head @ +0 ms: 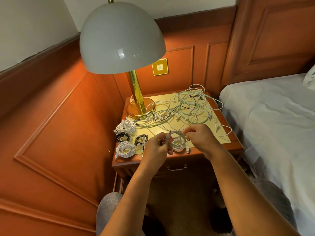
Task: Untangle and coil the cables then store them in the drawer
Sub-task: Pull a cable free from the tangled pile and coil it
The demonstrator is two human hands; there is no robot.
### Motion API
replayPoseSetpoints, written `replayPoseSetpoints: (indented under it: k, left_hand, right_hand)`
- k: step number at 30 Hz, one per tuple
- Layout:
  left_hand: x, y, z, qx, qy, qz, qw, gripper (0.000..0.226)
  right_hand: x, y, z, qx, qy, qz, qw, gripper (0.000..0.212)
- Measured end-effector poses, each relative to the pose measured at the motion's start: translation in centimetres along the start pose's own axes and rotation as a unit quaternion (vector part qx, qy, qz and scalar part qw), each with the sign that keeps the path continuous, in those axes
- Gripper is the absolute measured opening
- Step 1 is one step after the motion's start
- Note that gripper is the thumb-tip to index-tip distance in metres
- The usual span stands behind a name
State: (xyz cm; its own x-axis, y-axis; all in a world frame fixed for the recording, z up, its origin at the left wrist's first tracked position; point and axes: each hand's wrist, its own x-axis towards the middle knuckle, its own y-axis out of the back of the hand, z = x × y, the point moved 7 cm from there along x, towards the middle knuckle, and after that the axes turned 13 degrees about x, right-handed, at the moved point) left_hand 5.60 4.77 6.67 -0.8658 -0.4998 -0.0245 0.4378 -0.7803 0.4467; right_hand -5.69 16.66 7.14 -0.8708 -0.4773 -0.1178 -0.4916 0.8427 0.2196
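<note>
Both hands sit at centre frame, just above the nightstand's (219,151) front edge, clamped on one white coil (178,142): left hand (157,146) pinches the bundled side w/ the loose end, right hand (200,137) pinches the opposite rim. Risk, as I judge it: if either pinch slackens before the tail is wrapped, the loops spring open & drop onto the loose tangle (184,106) just behind, re-snagging it. Four finished coils (126,126) lie lower left of the top, near the edge, so a stray elbow could knock them off; drawer (177,167) below is closed.
</note>
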Motion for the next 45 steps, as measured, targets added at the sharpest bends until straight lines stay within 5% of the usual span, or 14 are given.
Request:
replayPoseSetpoints:
  k: [8,15,23,30,38,45]
  left_hand:
    - [-0.2,-0.4,-1.2,-0.038,0.023,0.02,0.999,0.021]
    - [-0.3,-0.2,-1.6,-0.077,0.036,0.044,0.995,0.011]
    - [0.0,-0.1,-2.0,-0.037,0.041,0.043,0.998,0.013]
    - [-0.2,-0.9,-1.3,-0.061,0.031,0.027,0.997,0.011]
    - [-0.4,-0.4,-0.4,-0.057,0.034,-0.004,0.998,0.013]
    - [-0.5,-0.2,-0.6,-0.049,0.04,-0.024,0.998,0.022]
  right_hand:
    - [0.1,-1.4,3.6,0.208,-0.143,-0.048,0.967,0.025]
    - [-0.1,-2.5,4.4,0.269,-0.184,-0.069,0.943,0.024]
    - [-1.2,-2.9,2.8,0.291,-0.12,-0.096,0.944,0.031]
    - [-3.8,-3.3,0.8,0.106,0.124,-0.097,0.982,0.061]
    - [-4.1,-3.4,0.0,0.086,0.198,-0.032,0.976,0.019]
    - [-4.3,-3.5,-0.8,0.036,0.199,-0.05,0.978,0.021]
